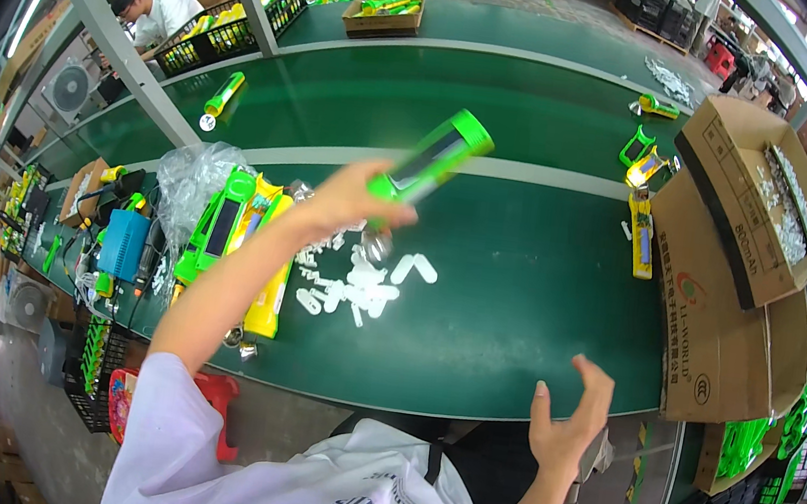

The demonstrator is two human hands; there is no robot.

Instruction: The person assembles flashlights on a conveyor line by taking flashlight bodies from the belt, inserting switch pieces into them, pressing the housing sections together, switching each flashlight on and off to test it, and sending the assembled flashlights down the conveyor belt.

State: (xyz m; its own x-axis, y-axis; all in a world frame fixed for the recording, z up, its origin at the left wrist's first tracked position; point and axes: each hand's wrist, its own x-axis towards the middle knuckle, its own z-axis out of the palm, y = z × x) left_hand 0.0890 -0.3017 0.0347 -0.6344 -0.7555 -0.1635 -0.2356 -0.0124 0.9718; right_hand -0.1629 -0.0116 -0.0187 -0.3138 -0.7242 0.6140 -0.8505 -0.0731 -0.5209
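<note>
My left hand [355,196] is closed around a green flashlight [432,155] with a dark panel on its side, held tilted above the green work table. The flashlight's far end points up and to the right; its edges are slightly blurred. Below it lies a loose pile of small white and clear plastic pieces [359,287]. Close to my left forearm rest several green and yellow flashlight housings [225,225], partly hidden by the arm. My right hand [570,414] hovers over the table's near edge, thumb and fingers apart, holding nothing.
Cardboard boxes [727,322] stand at the right edge, the upper one holding small white parts. An opened yellow flashlight [641,236] lies beside them. At left are a clear plastic bag [196,176] and a blue device [124,245]. A conveyor [342,93] runs behind; a co-worker [157,15] bends beyond it.
</note>
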